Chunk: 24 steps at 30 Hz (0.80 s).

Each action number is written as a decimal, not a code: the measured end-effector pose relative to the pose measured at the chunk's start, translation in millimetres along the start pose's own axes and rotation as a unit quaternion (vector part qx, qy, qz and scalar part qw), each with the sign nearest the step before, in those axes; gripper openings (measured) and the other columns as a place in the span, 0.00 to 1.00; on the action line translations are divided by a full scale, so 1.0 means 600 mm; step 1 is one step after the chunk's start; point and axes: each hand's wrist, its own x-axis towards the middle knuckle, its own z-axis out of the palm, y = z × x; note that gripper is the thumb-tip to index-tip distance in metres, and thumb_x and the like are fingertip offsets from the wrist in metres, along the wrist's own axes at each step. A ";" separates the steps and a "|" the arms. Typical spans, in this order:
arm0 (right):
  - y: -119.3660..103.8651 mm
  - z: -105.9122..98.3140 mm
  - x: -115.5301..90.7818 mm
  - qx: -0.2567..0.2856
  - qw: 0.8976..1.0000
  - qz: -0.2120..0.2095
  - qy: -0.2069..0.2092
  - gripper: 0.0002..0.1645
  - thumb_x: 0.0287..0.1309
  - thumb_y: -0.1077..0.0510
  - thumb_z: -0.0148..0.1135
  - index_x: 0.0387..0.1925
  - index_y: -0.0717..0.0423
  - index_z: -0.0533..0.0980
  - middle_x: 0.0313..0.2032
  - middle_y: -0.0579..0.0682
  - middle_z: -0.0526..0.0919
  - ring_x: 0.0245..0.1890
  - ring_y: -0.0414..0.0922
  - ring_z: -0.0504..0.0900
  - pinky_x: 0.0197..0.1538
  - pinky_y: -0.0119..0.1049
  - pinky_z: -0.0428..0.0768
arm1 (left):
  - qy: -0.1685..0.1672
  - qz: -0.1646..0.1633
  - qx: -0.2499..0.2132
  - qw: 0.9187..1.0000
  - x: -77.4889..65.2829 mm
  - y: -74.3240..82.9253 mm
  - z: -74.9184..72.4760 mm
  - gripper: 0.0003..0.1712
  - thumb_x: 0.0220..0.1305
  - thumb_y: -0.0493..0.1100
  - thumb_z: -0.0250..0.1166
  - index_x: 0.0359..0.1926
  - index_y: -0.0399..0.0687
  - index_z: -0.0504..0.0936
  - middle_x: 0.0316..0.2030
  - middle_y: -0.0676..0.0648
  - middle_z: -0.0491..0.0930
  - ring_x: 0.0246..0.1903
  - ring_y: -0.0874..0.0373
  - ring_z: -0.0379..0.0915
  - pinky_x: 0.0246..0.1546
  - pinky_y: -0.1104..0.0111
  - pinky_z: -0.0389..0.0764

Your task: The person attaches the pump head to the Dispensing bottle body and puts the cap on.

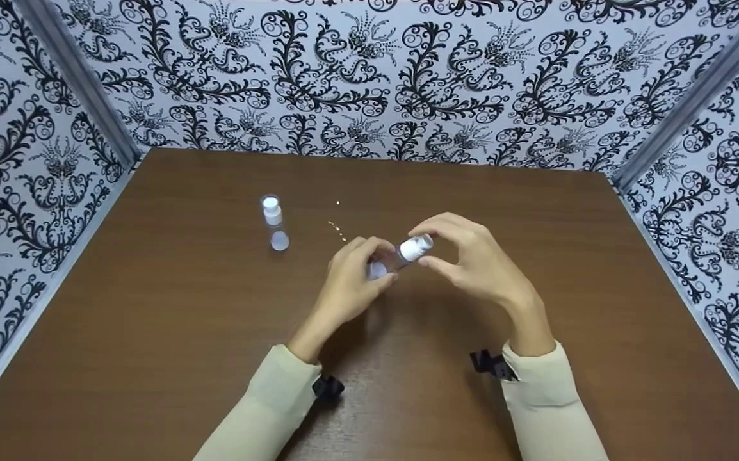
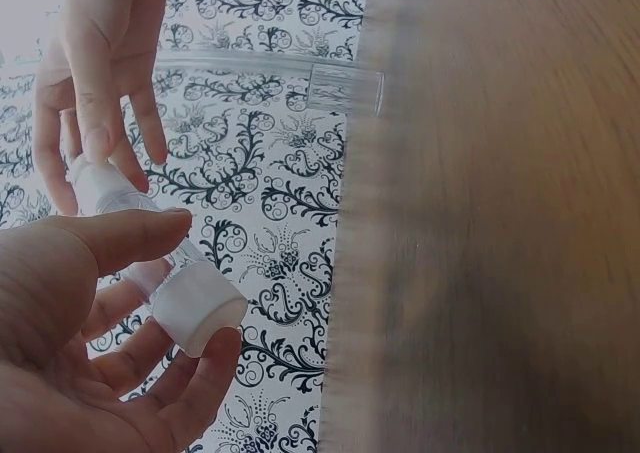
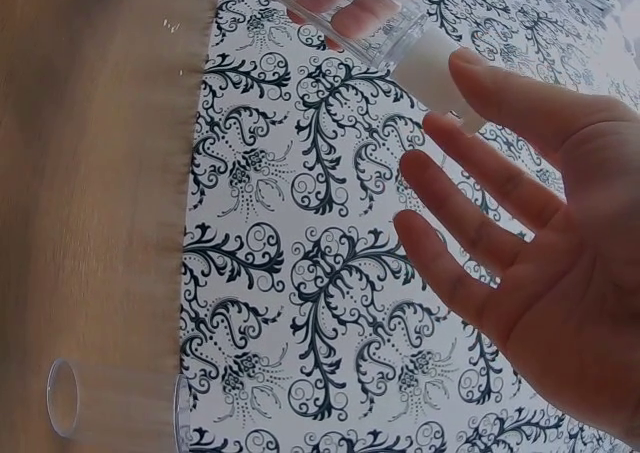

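The bottle (image 1: 413, 248) is tilted above the table (image 1: 171, 333), its white top toward two o'clock. The left hand (image 1: 351, 275) grips its lower part; the right hand (image 1: 481, 262) pinches the top between thumb and forefinger. Flecks (image 1: 337, 228) lie at ten o'clock, and beyond, nearer nine, stands another bottle (image 1: 273, 216). The right wrist view shows a clear tube (image 3: 130, 401) at seven.
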 end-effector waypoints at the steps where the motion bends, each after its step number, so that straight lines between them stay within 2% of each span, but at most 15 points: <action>1: 0.000 0.000 0.000 0.000 1.000 0.000 -0.002 0.22 0.57 0.66 0.79 0.53 0.54 0.85 0.50 0.44 0.87 0.54 0.42 0.83 0.61 0.44 0.80 | 0.000 0.000 0.001 1.000 0.000 0.000 0.000 0.20 0.57 0.39 0.82 0.50 0.48 0.86 0.44 0.48 0.84 0.43 0.54 0.78 0.46 0.59 0.77; 6: -0.001 0.001 0.000 -0.008 1.000 0.003 -0.013 0.20 0.58 0.68 0.77 0.52 0.54 0.86 0.48 0.44 0.88 0.52 0.41 0.83 0.60 0.46 0.79 | 0.004 0.006 0.002 1.000 0.000 0.000 0.001 0.20 0.56 0.38 0.82 0.49 0.47 0.86 0.42 0.48 0.84 0.43 0.53 0.78 0.46 0.59 0.78; 13: -0.002 0.002 0.000 -0.013 1.000 0.008 -0.016 0.17 0.61 0.67 0.75 0.51 0.54 0.87 0.47 0.44 0.88 0.50 0.41 0.83 0.59 0.44 0.79 | 0.006 0.010 0.005 1.000 0.001 -0.001 0.001 0.20 0.56 0.38 0.82 0.49 0.47 0.86 0.42 0.47 0.84 0.43 0.52 0.79 0.45 0.58 0.78; 19: -0.001 0.005 0.001 -0.018 1.000 0.015 -0.013 0.15 0.63 0.63 0.75 0.51 0.53 0.86 0.47 0.43 0.88 0.49 0.40 0.83 0.57 0.46 0.80 | 0.005 0.010 0.004 1.000 0.000 -0.003 0.002 0.20 0.56 0.38 0.82 0.49 0.47 0.86 0.42 0.47 0.84 0.43 0.52 0.79 0.46 0.58 0.78; 24: -0.002 0.010 0.001 -0.021 0.999 0.041 -0.011 0.11 0.65 0.57 0.75 0.49 0.51 0.86 0.44 0.40 0.87 0.45 0.38 0.82 0.54 0.41 0.79 | 0.000 0.005 0.003 1.000 0.000 -0.001 0.002 0.20 0.56 0.38 0.82 0.49 0.47 0.86 0.43 0.47 0.84 0.44 0.52 0.79 0.46 0.58 0.78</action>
